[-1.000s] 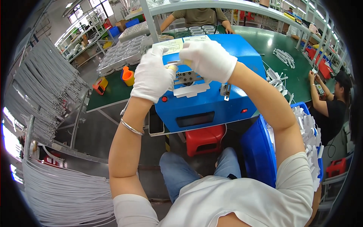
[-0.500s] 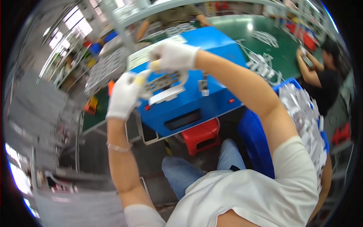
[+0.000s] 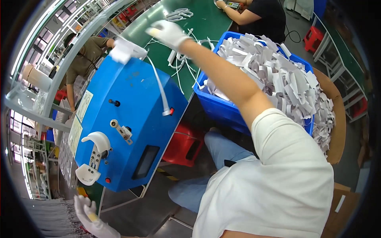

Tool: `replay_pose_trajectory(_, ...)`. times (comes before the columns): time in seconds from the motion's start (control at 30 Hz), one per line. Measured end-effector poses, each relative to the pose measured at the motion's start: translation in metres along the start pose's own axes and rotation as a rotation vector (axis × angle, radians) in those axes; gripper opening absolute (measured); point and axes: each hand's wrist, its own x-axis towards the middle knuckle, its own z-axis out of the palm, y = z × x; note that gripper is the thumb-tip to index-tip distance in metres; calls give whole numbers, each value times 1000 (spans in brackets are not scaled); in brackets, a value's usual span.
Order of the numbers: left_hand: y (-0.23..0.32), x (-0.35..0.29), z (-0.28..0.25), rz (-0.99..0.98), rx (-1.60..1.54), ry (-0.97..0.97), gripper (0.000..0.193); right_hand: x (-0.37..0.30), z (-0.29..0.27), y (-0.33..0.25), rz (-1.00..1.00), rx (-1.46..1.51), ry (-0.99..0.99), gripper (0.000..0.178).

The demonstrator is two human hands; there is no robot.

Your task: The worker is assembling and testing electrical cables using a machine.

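Observation:
A blue machine stands on the green table. On it is a perforated metal bracket, with a curved white piece at one end and a rounded white piece at the other. My left hand, in a white glove, is off the machine's near left corner, fingers loosely bent and apart, holding nothing. Beyond the far end of the machine, my gloved right hand hovers over the table near loose white cables. Its fingers are partly bent, with no object visible in them.
A blue bin heaped with white strips stands at my right, beside a cardboard box. White pieces and a white strap lie on the machine. Red stool below; co-workers sit nearby.
My hands, earlier close together over the bracket, have moved apart: the left back toward me, the right out over the table. The view has turned right.

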Motion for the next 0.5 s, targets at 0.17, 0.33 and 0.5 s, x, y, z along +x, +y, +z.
replay_pose_trajectory(0.17,-30,-30,-22,-130,184,-98,36,-92,-130,45,106,-1039,-411,36)
replay_pose_trajectory(0.33,-156,-66,-50,-612,-167,-247,47,-192,-152,24,446,-780,-502,24)
replay_pose_trajectory(0.5,-216,-157,95,-448,497,-701,25,-304,-65,36,252,-598,-1285,31)
